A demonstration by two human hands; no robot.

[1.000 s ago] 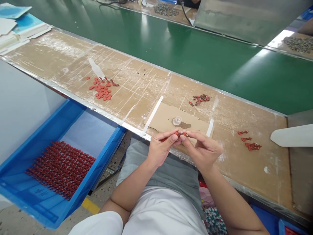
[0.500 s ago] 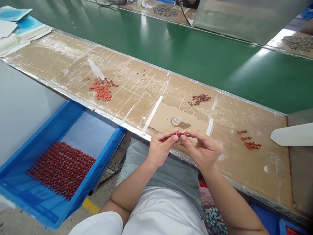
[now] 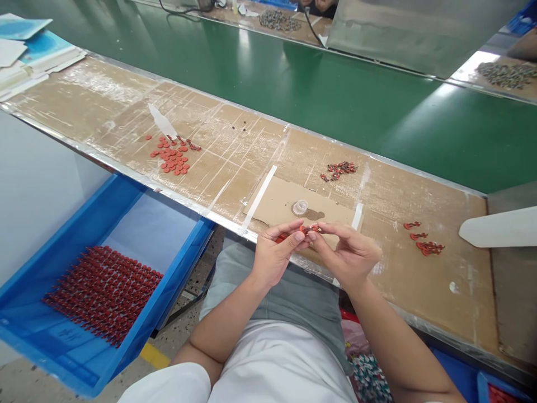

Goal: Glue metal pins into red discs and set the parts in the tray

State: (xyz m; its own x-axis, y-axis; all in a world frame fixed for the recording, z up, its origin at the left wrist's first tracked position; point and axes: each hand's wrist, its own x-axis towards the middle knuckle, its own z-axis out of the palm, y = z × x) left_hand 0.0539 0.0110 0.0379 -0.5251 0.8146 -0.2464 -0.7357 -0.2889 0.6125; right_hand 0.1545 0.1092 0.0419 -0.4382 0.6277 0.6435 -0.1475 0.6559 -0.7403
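Note:
My left hand (image 3: 274, 252) and my right hand (image 3: 348, 254) meet above the bench edge, and the fingertips of both pinch a small red part (image 3: 311, 229). Its exact shape is partly hidden by my fingers. Just beyond my hands, a small clear plastic cup (image 3: 300, 207) stands on a cardboard sheet (image 3: 293, 201). Loose red discs (image 3: 171, 159) lie to the far left, a cluster of red-and-dark pieces (image 3: 339, 170) lies straight ahead, and more red pieces (image 3: 428, 246) lie to the right. A blue tray (image 3: 146, 263) at my left holds dense rows of red parts.
A taped cardboard-covered bench (image 3: 235, 151) with a metal edge runs in front of me, backed by a green conveyor belt (image 3: 335, 106). A white plastic scoop (image 3: 499, 228) lies at the right. Papers sit far left. Grey parts lie in piles on the far bench (image 3: 279, 20).
The whole view has tilted slightly. My hands stay together on the small red part, with no visible change in their hold.

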